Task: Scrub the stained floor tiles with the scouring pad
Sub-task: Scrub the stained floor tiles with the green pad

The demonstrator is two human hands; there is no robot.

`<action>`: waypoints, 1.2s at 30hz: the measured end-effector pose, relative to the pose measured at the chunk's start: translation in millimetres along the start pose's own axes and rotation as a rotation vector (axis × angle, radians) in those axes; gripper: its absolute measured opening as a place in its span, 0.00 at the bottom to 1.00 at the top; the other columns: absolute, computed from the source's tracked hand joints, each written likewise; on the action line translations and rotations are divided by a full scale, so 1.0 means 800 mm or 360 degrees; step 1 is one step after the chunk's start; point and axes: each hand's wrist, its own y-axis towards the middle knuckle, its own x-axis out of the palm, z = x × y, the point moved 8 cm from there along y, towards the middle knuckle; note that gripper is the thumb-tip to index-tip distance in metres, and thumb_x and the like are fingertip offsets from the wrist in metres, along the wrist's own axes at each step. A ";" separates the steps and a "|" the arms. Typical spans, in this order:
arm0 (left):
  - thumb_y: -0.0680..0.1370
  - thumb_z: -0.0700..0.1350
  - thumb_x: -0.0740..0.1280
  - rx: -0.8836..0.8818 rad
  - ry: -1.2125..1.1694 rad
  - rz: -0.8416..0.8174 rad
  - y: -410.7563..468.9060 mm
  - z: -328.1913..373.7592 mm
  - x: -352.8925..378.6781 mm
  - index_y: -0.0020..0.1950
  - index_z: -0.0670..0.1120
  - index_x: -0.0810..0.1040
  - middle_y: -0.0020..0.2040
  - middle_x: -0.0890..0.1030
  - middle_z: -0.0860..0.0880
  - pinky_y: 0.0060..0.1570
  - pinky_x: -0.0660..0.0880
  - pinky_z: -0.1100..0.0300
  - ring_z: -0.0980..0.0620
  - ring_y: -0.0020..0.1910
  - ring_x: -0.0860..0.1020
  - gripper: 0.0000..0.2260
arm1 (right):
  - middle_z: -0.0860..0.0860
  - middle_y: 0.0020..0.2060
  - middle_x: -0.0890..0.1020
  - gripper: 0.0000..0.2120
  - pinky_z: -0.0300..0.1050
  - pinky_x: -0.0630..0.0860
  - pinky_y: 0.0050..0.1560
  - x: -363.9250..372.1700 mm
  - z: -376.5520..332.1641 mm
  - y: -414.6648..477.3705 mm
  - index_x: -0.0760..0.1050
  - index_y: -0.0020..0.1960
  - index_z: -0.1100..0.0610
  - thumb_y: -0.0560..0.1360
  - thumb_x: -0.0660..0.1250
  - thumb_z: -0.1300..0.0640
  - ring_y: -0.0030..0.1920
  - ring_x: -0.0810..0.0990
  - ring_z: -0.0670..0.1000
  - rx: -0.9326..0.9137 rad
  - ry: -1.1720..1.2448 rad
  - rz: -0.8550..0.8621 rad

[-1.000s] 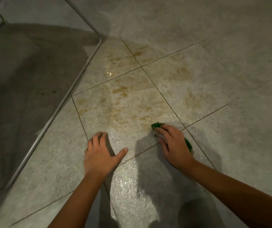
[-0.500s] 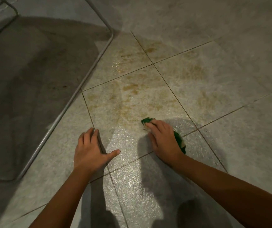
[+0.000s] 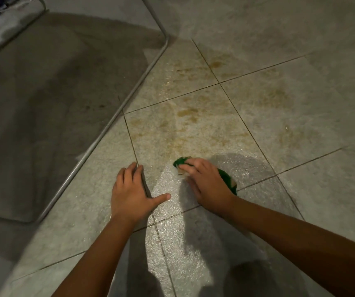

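From the head camera, the right hand (image 3: 206,185) presses the green scouring pad (image 3: 227,179) onto the wet floor tiles (image 3: 279,211). Its grip is closed, fingers curled over the pad, at the near edge of the brown stains (image 3: 185,112). The left hand (image 3: 130,195) lies flat just beside it, grip open, fingers straight, thumb spread.

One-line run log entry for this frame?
phase: scrubbing | right hand: grips green scouring pad on stained tile | left hand: flat on floor, bracing | stains: brown patches beyond pad
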 end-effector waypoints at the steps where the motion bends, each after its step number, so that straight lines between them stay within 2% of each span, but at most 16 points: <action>1: 0.62 0.75 0.61 0.0003 0.0001 0.0003 0.000 0.000 0.000 0.76 0.47 0.55 0.76 0.55 0.48 0.73 0.57 0.49 0.46 0.75 0.52 0.51 | 0.58 0.56 0.76 0.16 0.54 0.64 0.61 0.002 0.003 0.013 0.72 0.62 0.61 0.76 0.59 0.60 0.60 0.69 0.55 0.0020 -0.0003 -0.0032; 4: 0.62 0.75 0.61 0.0009 -0.0008 0.0008 -0.001 -0.001 0.001 0.76 0.47 0.54 0.76 0.54 0.49 0.73 0.56 0.50 0.46 0.75 0.51 0.51 | 0.58 0.57 0.76 0.16 0.56 0.65 0.62 -0.008 0.027 0.035 0.73 0.63 0.61 0.77 0.59 0.60 0.60 0.72 0.57 0.0158 -0.0030 -0.0026; 8: 0.63 0.75 0.61 0.0016 -0.0018 0.0022 -0.002 -0.002 0.003 0.77 0.47 0.53 0.77 0.53 0.49 0.74 0.54 0.50 0.47 0.75 0.50 0.51 | 0.58 0.56 0.76 0.17 0.57 0.67 0.59 -0.028 0.050 0.012 0.74 0.60 0.62 0.76 0.57 0.56 0.57 0.72 0.57 0.0277 -0.0032 0.0222; 13: 0.62 0.77 0.58 -0.0002 -0.0003 0.0011 0.000 -0.003 0.003 0.77 0.48 0.51 0.77 0.52 0.50 0.74 0.52 0.51 0.47 0.76 0.48 0.53 | 0.56 0.55 0.76 0.17 0.53 0.67 0.59 -0.005 0.009 0.000 0.73 0.60 0.61 0.76 0.56 0.56 0.57 0.70 0.54 0.0079 -0.0006 0.0139; 16: 0.55 0.81 0.48 -0.0013 0.0010 0.0028 -0.001 -0.005 0.004 0.77 0.48 0.52 0.76 0.53 0.50 0.74 0.53 0.52 0.47 0.75 0.50 0.57 | 0.56 0.54 0.77 0.18 0.51 0.66 0.59 0.016 -0.019 0.026 0.74 0.60 0.60 0.75 0.54 0.56 0.57 0.71 0.54 -0.0070 -0.0031 0.0024; 17: 0.55 0.81 0.48 -0.0016 0.0008 0.0026 -0.001 -0.005 0.005 0.77 0.48 0.52 0.76 0.53 0.50 0.74 0.53 0.52 0.47 0.75 0.50 0.57 | 0.57 0.54 0.78 0.18 0.51 0.67 0.59 0.019 -0.023 0.037 0.74 0.60 0.61 0.75 0.54 0.56 0.57 0.72 0.55 -0.0076 -0.0031 -0.0006; 20: 0.63 0.77 0.59 0.0025 -0.0012 -0.0006 -0.001 -0.003 0.003 0.77 0.48 0.51 0.76 0.52 0.50 0.74 0.53 0.52 0.48 0.75 0.49 0.51 | 0.57 0.55 0.78 0.19 0.51 0.66 0.59 0.017 -0.014 0.060 0.75 0.60 0.62 0.76 0.53 0.55 0.56 0.74 0.57 0.0007 -0.0010 -0.0002; 23: 0.67 0.71 0.64 0.0076 -0.0111 0.0067 -0.004 -0.011 -0.011 0.76 0.48 0.54 0.76 0.53 0.50 0.71 0.57 0.52 0.50 0.74 0.53 0.46 | 0.57 0.55 0.78 0.20 0.52 0.66 0.59 0.006 0.005 0.062 0.75 0.60 0.62 0.76 0.52 0.54 0.57 0.74 0.57 0.0140 -0.0042 0.0059; 26: 0.63 0.74 0.64 0.0016 -0.0150 0.0097 -0.005 -0.044 -0.025 0.75 0.47 0.57 0.75 0.55 0.49 0.70 0.59 0.50 0.48 0.73 0.56 0.49 | 0.59 0.55 0.77 0.18 0.55 0.67 0.58 0.001 0.016 0.047 0.74 0.60 0.63 0.76 0.54 0.56 0.56 0.74 0.59 0.0225 -0.0072 0.0118; 30: 0.56 0.79 0.55 -0.0067 -0.0107 0.0007 0.002 -0.085 -0.031 0.76 0.48 0.55 0.76 0.54 0.48 0.71 0.58 0.48 0.48 0.74 0.53 0.56 | 0.58 0.55 0.77 0.18 0.54 0.66 0.60 0.017 -0.012 0.030 0.73 0.61 0.61 0.76 0.53 0.56 0.58 0.69 0.55 0.0016 -0.0079 0.0105; 33: 0.57 0.77 0.61 -0.0116 -0.0210 -0.0042 0.010 -0.094 -0.029 0.77 0.49 0.53 0.76 0.52 0.49 0.71 0.56 0.47 0.47 0.75 0.50 0.55 | 0.57 0.54 0.78 0.19 0.51 0.66 0.61 0.031 -0.036 0.051 0.74 0.60 0.60 0.75 0.52 0.56 0.57 0.72 0.55 -0.0061 -0.0073 0.0010; 36: 0.62 0.73 0.65 -0.0109 -0.0164 -0.0071 0.017 -0.091 -0.023 0.77 0.48 0.52 0.77 0.51 0.49 0.72 0.55 0.47 0.47 0.75 0.49 0.51 | 0.57 0.53 0.78 0.17 0.48 0.65 0.59 0.036 -0.043 0.079 0.76 0.58 0.62 0.75 0.55 0.57 0.55 0.73 0.55 -0.0100 0.0000 0.0043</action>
